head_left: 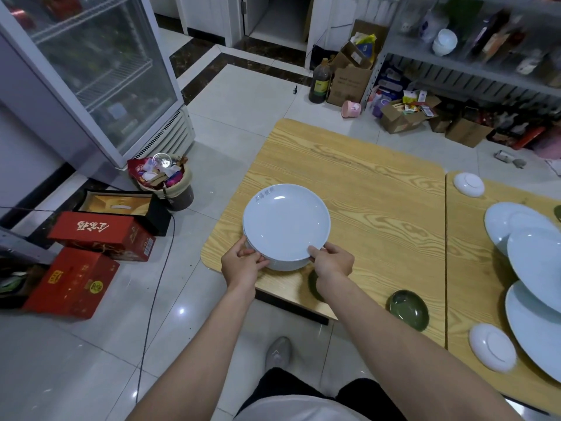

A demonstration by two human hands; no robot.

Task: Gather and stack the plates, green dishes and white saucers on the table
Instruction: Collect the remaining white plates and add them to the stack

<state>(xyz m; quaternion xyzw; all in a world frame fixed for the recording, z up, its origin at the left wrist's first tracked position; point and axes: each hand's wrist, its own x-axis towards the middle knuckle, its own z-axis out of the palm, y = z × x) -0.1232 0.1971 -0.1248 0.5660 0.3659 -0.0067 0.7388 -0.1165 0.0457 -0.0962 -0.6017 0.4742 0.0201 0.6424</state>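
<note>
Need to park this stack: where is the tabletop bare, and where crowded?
Bare: the left table from the stack to its far edge, and rightward to the seam. Crowded: the right table, with overlapping plates and two saucers; a green dish sits at the left table's near edge.

I see both arms stretched forward, the left hand (pixel 243 262) and right hand (pixel 332 259) curled, gripping the plate stack (pixel 287 223) by its near rim.

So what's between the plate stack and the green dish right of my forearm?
The right hand, gripping the plate stack by its rim; head view.
</note>
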